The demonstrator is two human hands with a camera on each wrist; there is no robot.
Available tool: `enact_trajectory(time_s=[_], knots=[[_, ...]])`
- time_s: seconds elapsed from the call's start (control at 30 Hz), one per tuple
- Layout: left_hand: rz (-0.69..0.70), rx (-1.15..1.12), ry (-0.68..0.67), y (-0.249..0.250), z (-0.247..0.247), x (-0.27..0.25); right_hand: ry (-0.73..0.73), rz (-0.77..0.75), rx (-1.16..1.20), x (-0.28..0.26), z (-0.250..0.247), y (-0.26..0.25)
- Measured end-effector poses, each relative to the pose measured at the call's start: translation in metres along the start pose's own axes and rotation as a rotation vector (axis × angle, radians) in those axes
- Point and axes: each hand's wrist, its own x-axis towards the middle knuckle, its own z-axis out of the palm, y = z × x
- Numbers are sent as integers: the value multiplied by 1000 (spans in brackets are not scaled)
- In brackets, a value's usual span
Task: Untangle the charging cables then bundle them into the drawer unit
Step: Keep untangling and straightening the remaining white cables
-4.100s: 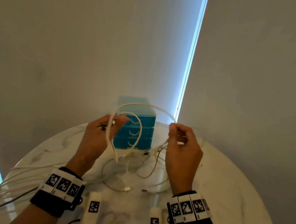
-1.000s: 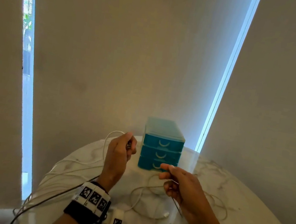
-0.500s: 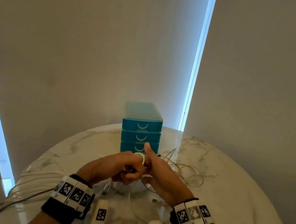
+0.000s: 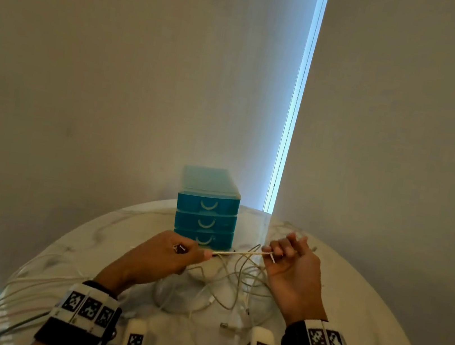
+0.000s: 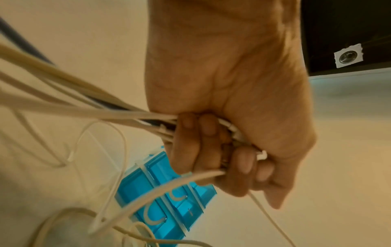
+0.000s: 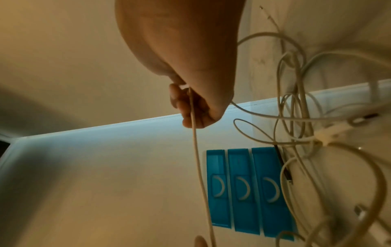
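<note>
Two grips, left hand and right hand, pinch one limp, light cable taut between them; hold near its plug.

The table you're working on looks like polished marble, white with grey veins and glossy enough to throw reflections. Your drawer unit is smooth blue plastic, see-through on top, with pale plastic handles. The cables have that matt, rubbery off-white jacket; a couple of plug tips look like shiny metal, though it's too blurry to be sure. Your wristbands are black cloth.
</note>
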Motion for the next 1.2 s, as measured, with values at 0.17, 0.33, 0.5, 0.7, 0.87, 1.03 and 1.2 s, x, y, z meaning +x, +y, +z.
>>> enact_trajectory(time_s=[0.17, 0.33, 0.5, 0.7, 0.87, 1.03, 1.2], knots=[[6, -95, 244, -12, -19, -2, 1, -144, 12, -3, 0, -14], [-60, -44, 528, -22, -29, 2, -142, -259, -31, -12, 6, -45], [-47, -187, 511, -27, -23, 5, -110, -121, -679, -17, 23, 7], [-160, -224, 187, -29, -28, 2, 224, -292, -507, -15, 11, -9], [-209, -284, 160, -27, -34, 2, 497, -334, -175, -12, -8, -42], [-233, -213, 283, -40, -37, 3, 351, -263, -191, -7, -5, -27], [-332, -244, 99, -33, -28, 2, 134, -278, -276, -5, 8, -3]])
